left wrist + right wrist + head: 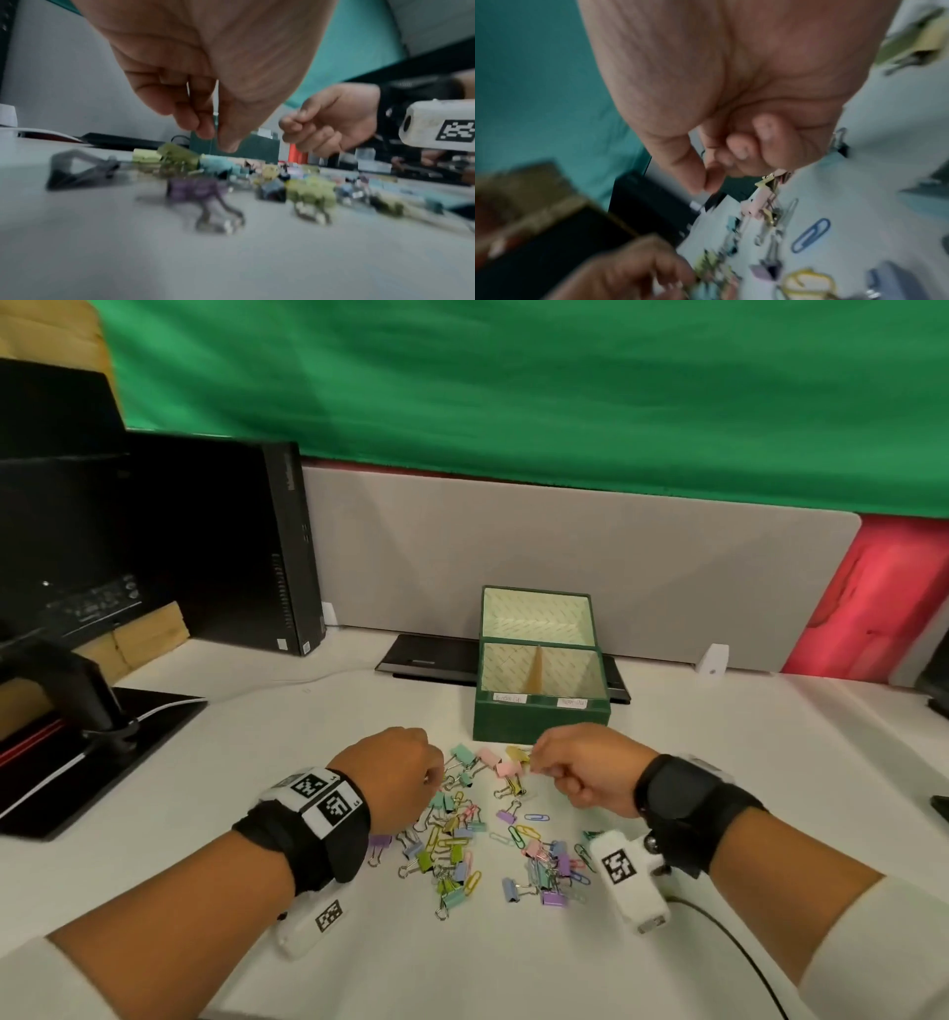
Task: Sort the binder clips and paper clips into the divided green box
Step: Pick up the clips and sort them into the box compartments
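Observation:
The green box [542,713] stands open behind the pile, its divider making two labelled compartments; I see no clips inside. Pastel binder clips and paper clips [462,834] lie scattered on the white table. My left hand [434,775] hovers over the pile's left side. In the left wrist view my left hand [216,138] pinches a thin pale paper clip [216,119] edge-on between thumb and fingers. My right hand [536,762] is curled at the pile's far edge, thumb pressed to forefinger [703,186] on what looks like a thin clip, mostly hidden.
A black computer tower [241,546] and a monitor stand [77,706] fill the left. A dark flat device [426,660] lies behind the box, against the grey partition [565,546]. A black cable [729,937] trails at the near right.

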`<state>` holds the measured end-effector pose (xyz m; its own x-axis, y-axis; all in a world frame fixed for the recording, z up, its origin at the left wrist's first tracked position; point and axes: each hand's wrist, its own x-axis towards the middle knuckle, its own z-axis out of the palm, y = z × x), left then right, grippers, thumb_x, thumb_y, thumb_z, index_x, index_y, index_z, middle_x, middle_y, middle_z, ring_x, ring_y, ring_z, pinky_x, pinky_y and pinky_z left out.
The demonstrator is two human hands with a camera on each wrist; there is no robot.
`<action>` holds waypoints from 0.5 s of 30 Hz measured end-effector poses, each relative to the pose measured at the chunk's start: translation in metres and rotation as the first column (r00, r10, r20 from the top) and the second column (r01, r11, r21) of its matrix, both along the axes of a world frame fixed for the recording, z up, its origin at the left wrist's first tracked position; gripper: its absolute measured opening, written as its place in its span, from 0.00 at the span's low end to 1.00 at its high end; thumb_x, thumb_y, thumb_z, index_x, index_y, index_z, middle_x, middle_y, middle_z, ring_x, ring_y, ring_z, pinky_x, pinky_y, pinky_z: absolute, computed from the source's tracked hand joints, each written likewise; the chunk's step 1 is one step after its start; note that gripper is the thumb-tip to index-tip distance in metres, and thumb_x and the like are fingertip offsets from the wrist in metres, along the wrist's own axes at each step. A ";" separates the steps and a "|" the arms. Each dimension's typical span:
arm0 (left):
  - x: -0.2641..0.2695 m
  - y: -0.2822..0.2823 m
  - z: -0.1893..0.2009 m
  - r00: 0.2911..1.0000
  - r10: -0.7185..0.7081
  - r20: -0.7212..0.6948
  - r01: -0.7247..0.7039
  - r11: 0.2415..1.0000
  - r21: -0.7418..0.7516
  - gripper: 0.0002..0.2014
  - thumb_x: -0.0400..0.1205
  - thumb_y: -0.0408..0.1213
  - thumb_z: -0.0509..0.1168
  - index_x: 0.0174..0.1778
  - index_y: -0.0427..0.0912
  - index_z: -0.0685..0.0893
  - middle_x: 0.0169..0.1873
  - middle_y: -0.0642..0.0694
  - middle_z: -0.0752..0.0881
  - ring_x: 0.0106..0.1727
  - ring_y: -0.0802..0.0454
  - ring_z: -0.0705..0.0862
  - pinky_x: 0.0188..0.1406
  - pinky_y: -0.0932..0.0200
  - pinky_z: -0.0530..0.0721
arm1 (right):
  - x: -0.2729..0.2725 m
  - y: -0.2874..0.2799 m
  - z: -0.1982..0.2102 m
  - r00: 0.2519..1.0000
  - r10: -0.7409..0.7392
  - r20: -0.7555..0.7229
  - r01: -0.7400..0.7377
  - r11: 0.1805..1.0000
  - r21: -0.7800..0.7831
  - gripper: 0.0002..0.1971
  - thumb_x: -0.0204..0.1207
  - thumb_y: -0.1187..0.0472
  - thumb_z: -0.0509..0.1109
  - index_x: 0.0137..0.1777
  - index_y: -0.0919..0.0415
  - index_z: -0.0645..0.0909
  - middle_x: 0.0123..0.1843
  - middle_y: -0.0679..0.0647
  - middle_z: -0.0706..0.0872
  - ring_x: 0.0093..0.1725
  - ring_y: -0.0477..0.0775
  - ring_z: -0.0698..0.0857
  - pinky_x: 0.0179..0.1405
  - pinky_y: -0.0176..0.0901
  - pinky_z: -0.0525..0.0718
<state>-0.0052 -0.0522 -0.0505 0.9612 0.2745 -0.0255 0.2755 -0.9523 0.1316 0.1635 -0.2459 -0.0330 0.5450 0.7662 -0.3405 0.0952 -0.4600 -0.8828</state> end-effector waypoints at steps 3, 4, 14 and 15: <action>-0.001 -0.004 -0.003 0.997 -0.019 -0.072 0.020 1.000 0.002 0.12 0.83 0.48 0.63 0.62 0.58 0.83 0.56 0.54 0.77 0.59 0.53 0.77 0.56 0.57 0.79 | -0.024 0.025 -0.001 0.666 0.422 0.616 -0.230 0.901 -0.368 0.05 0.77 0.53 0.71 0.45 0.49 0.88 0.46 0.39 0.87 0.46 0.44 0.84 0.49 0.44 0.83; -0.001 -0.005 -0.004 0.997 -0.026 -0.078 0.026 1.000 0.008 0.13 0.83 0.49 0.64 0.63 0.59 0.82 0.57 0.54 0.77 0.60 0.52 0.77 0.57 0.56 0.79 | -0.033 0.033 -0.001 0.541 0.511 0.668 -0.245 0.856 -0.456 0.05 0.77 0.52 0.70 0.47 0.46 0.88 0.51 0.38 0.87 0.50 0.45 0.84 0.53 0.46 0.84; -0.003 -0.010 -0.003 1.000 -0.023 -0.020 0.022 0.999 -0.027 0.06 0.81 0.45 0.66 0.51 0.56 0.87 0.53 0.53 0.79 0.57 0.51 0.78 0.52 0.56 0.79 | -0.049 0.063 -0.001 0.385 0.640 0.665 -0.229 0.764 -0.603 0.07 0.77 0.59 0.69 0.45 0.50 0.89 0.45 0.47 0.89 0.41 0.51 0.84 0.28 0.34 0.72; -0.004 -0.011 -0.003 0.999 -0.041 -0.028 0.040 0.998 -0.039 0.06 0.81 0.46 0.67 0.51 0.56 0.88 0.54 0.53 0.80 0.57 0.52 0.79 0.54 0.55 0.81 | -0.048 0.062 -0.002 0.382 0.644 0.663 -0.214 0.759 -0.614 0.06 0.77 0.59 0.68 0.42 0.51 0.87 0.44 0.49 0.88 0.40 0.52 0.83 0.28 0.35 0.72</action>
